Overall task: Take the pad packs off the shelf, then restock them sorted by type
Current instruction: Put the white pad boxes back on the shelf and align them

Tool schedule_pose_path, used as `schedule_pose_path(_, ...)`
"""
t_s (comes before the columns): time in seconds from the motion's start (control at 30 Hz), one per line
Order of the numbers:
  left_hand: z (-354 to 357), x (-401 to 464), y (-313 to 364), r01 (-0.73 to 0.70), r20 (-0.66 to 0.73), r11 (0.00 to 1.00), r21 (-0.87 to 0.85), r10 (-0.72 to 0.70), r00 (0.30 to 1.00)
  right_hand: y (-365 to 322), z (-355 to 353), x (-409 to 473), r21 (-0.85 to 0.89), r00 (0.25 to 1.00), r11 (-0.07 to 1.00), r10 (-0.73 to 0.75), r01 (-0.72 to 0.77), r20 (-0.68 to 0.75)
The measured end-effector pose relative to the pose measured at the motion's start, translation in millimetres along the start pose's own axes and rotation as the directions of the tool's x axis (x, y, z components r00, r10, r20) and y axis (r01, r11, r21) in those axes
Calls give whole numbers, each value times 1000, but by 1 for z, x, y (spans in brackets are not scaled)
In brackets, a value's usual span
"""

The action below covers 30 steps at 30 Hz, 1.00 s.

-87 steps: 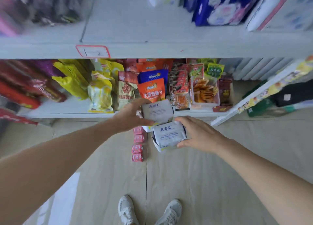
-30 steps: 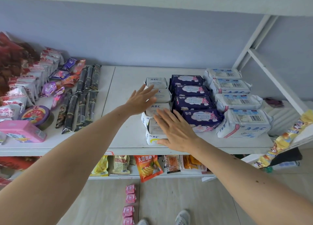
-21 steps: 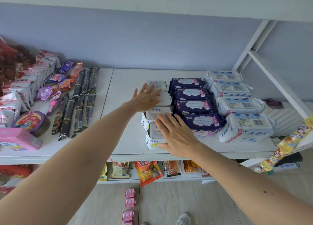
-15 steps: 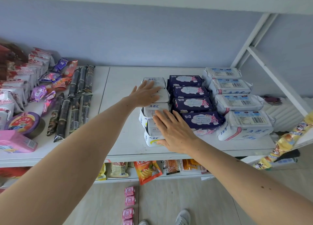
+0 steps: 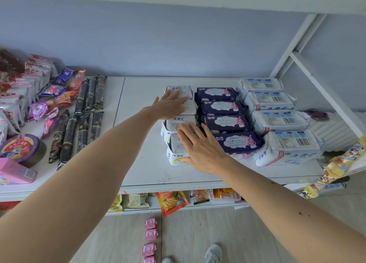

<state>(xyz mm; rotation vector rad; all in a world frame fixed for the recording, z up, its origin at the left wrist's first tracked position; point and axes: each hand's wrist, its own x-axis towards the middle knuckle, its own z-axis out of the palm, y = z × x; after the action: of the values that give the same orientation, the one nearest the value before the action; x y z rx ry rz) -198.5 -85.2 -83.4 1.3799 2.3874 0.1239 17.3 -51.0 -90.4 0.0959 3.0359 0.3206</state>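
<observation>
Three rows of pad packs lie on the white shelf [image 5: 138, 163]. The left row holds small grey-white ABC packs [image 5: 181, 122], the middle row dark purple packs [image 5: 223, 122], the right row larger white ABC packs [image 5: 281, 120]. My left hand [image 5: 170, 106] lies flat with straight fingers on the far grey-white packs. Nearer me, my right hand [image 5: 200, 148] presses flat on the front grey-white packs, fingers spread. Neither hand holds anything.
Snack bags [image 5: 17, 88], dark wrapped bars [image 5: 79, 120], a round tin [image 5: 21, 148] and a pink box [image 5: 15, 173] fill the shelf's left part. A white frame post [image 5: 326, 96] slants at the right. Snacks sit on the lower shelf [image 5: 172, 201]; pink packets [image 5: 150, 235] lie on the floor.
2.9 s ago each hand held a grey-white ABC pack above the floor. Both packs now lie in the left row, and both hands rest flat on that row, barely shifting in the last second.
</observation>
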Motion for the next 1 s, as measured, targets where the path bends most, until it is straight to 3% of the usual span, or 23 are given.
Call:
schedule_pose_path(0.27, -1, -5, -2, 6, -10, 1000, -21, -6, 1000, 4, 3, -3, 83, 1000, 997, 9, -11, 27)
schedule_pose_path(0.5, 1, -29, -2, -39, -185, 993, -108, 18, 983, 23, -2, -27, 154, 1000, 988, 6, -5, -4)
schedule_pose_path(0.67, 9, -57, 0, -117, -313, 982, -151, 65, 948, 31, -4, -56, 203, 995, 976, 88, -76, -50)
schedule_pose_path(0.83, 24, -90, 8, -185, -401, 966, -181, 99, 911, 18, -3, -76, 247, 979, 964, 142, -102, -149)
schedule_pose_path(1.0, 43, -130, 9, -162, -422, 967, -195, 66, 904, -10, -5, -87, 274, 936, 962, 111, -16, -334)
